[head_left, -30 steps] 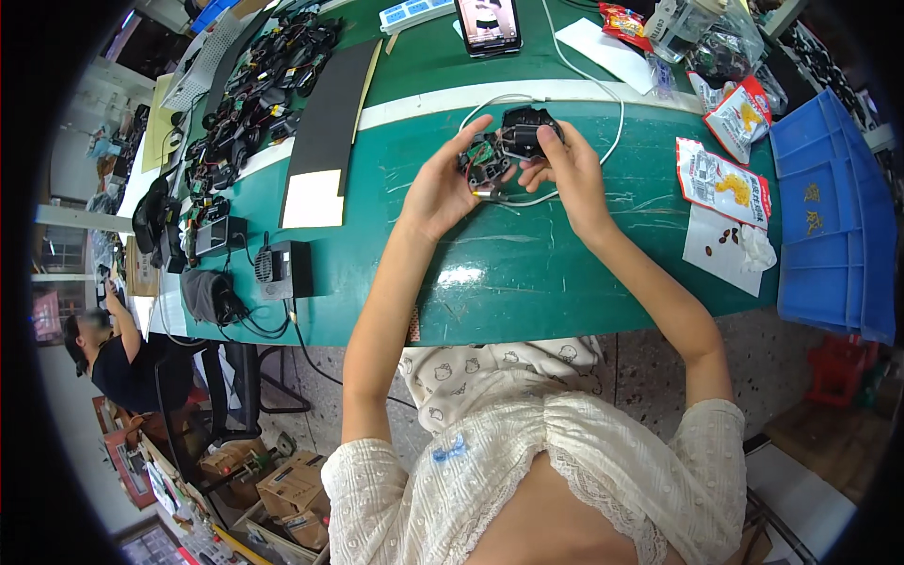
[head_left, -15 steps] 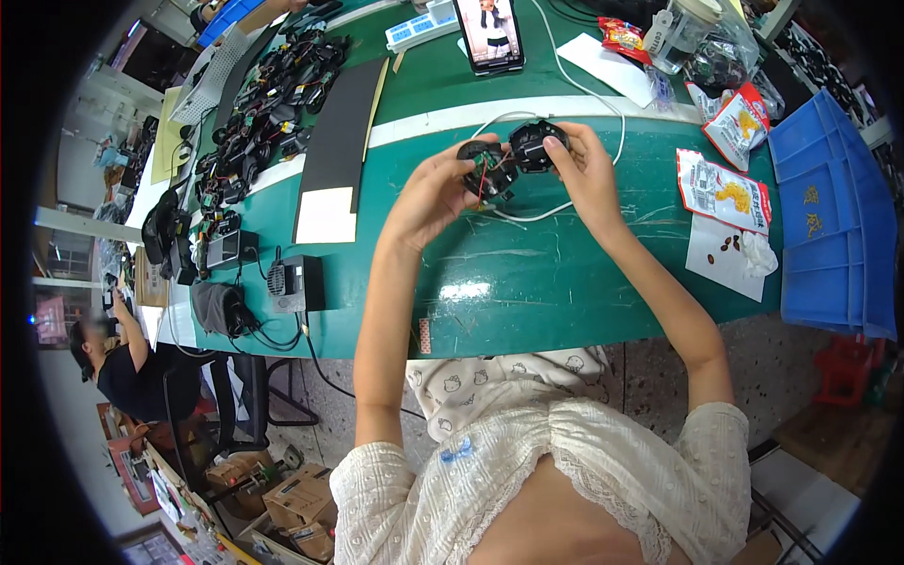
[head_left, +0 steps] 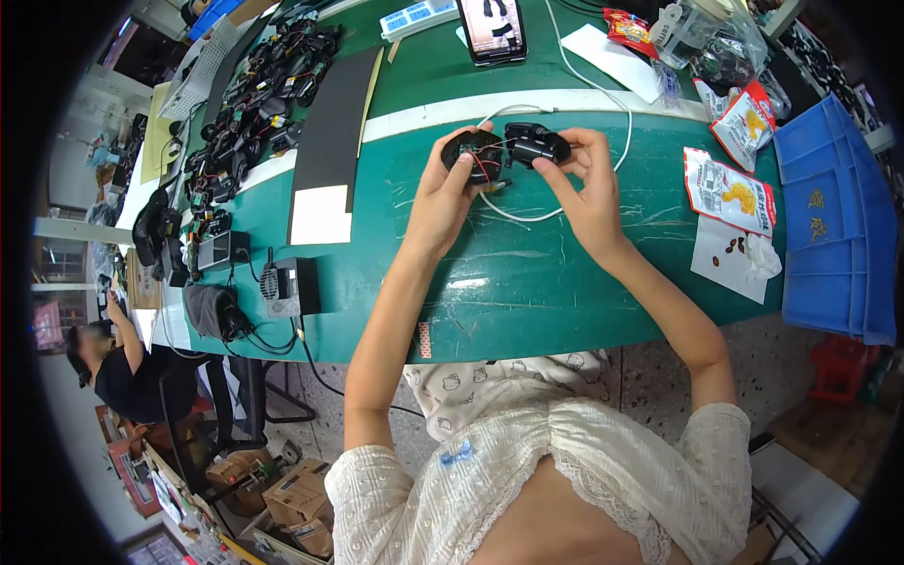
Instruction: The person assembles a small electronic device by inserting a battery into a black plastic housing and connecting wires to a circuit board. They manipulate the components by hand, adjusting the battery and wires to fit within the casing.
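Above the green tabletop [head_left: 508,273] I hold two halves of a small black electronic device, joined by thin red wires. My left hand [head_left: 443,193] is closed on the left half, a black casing [head_left: 482,158] with a green circuit board and wires showing inside. My right hand [head_left: 589,179] grips the edge of the other black half [head_left: 537,143], a rounded housing, between thumb and fingers. A white cable [head_left: 537,218] loops on the table beneath both hands.
At the left lies a heap of black wired parts [head_left: 268,104], beside a black board [head_left: 334,132] and a black power box [head_left: 290,285]. A phone [head_left: 492,33] stands at the back. Snack packets [head_left: 730,191] and a blue crate [head_left: 833,226] are at right. Another person [head_left: 132,372] sits far left.
Both halves have turned in my hands; the left one now shows more of its wired inside. My right hand has shifted slightly right and down along its half.
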A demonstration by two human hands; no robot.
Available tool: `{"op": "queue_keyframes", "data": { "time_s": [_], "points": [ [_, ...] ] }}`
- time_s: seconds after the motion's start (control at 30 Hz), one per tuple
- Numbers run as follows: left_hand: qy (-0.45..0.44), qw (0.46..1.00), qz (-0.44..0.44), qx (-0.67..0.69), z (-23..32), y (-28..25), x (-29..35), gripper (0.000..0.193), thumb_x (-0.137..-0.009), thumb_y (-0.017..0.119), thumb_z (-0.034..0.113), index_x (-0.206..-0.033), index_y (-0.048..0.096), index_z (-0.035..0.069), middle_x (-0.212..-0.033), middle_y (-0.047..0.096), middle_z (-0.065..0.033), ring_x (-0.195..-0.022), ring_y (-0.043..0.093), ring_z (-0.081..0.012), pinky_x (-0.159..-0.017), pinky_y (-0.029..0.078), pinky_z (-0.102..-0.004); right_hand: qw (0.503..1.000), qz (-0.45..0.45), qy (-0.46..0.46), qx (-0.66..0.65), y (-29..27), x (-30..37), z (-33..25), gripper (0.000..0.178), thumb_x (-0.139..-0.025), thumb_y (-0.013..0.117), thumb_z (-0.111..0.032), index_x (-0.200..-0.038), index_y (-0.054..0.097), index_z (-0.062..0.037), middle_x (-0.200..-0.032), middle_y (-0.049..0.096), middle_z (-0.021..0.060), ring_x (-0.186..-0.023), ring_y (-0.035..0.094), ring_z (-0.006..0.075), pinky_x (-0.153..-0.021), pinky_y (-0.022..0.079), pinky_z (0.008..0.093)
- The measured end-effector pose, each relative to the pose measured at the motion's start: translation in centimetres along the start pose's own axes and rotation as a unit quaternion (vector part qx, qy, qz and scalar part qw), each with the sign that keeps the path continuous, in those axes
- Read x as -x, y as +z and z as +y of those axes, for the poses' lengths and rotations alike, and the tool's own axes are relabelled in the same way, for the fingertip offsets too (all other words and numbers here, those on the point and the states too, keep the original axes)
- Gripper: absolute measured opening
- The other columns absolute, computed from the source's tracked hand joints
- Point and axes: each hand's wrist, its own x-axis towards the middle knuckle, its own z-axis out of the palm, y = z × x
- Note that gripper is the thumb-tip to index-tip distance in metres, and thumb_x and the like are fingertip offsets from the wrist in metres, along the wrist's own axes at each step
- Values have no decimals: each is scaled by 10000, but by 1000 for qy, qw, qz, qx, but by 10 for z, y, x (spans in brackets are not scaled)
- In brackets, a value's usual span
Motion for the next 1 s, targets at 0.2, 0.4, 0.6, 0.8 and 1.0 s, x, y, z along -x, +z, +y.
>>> {"op": "queue_keyframes", "data": {
  "time_s": [0.2, 0.4, 0.6, 0.8, 1.0],
  "points": [
    [-41, 998, 19, -37, 9, 4, 3, 343, -958, 413, 139, -1276, 377, 17, -1227, 508, -154, -1011, 587, -205, -852, 530, -317, 999, 8, 30, -19, -1, -3, -2, 340, -827, 664, -95, -1057, 435, 7, -938, 551, 107, -772, 587, 142, -701, 492, 269],
    [-80, 995, 42, -50, 14, -1, 4, 323, -952, 409, 117, -1258, 382, 18, -1123, 564, -162, -960, 624, -241, -783, 569, -314, 996, -5, 33, 85, -4, -4, 4, 351, -841, 638, -106, -1099, 431, 10, -964, 538, 124, -687, 547, 140, -671, 474, 272],
    [-142, 989, 16, 30, 16, -3, 1, 375, -893, 378, 23, -1254, 356, -74, -1141, 536, -240, -1002, 608, -292, -783, 571, -282, 994, -37, 63, 83, -5, -4, 3, 258, -868, 584, -96, -1095, 476, -38, -994, 522, 123, -666, 544, 167, -651, 463, 287],
    [-172, 984, -1, 37, 13, -8, -2, 418, -845, 348, -22, -1250, 330, -121, -1163, 503, -297, -1034, 588, -333, -777, 574, -255, 983, -68, 20, 172, -4, -2, 3, 172, -856, 576, -97, -1028, 575, -102, -1006, 506, 114, -777, 533, 224, -708, 458, 324],
    [-181, 983, -11, 44, 9, -14, -3, 397, -850, 366, -18, -1237, 341, -100, -1124, 531, -272, -1009, 604, -325, -762, 577, -278, 958, -69, -91, 262, -1, 2, 0, 183, -803, 615, -76, -980, 636, -120, -1028, 494, 93, -929, 474, 254, -770, 435, 351]
  ]
}}
